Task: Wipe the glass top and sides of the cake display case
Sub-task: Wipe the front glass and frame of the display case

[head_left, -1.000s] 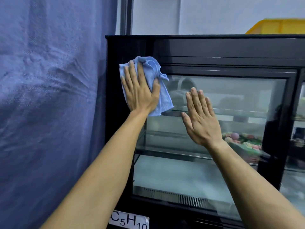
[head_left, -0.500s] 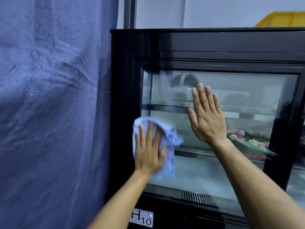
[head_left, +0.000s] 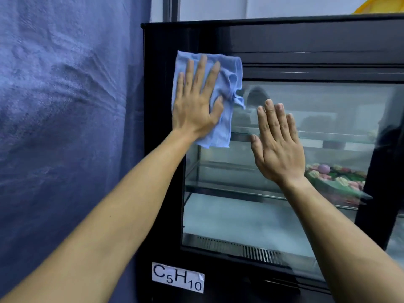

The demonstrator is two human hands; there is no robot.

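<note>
Left hand [head_left: 195,106] flat, fingers straight and spread, pressing a crumpled light-blue microfibre cloth [head_left: 220,99] against the upper left corner of the black-framed glass cake display case [head_left: 306,40], over the frame and the glass edge. Right hand [head_left: 277,147] also flat, fingers straight and together, palm against the front glass pane [head_left: 251,215] just right of the cloth, gripping nothing. Inside, right: a flower-decorated cake [head_left: 336,178] on a glass shelf; below, a white label reading C5H10 [head_left: 178,277]; at left, a blue fabric curtain [head_left: 65,127].

label [head_left: 178,277] | reads "C5H10", digits as subscripts | white sticker on display case [head_left: 161,193] black lower frame
</note>
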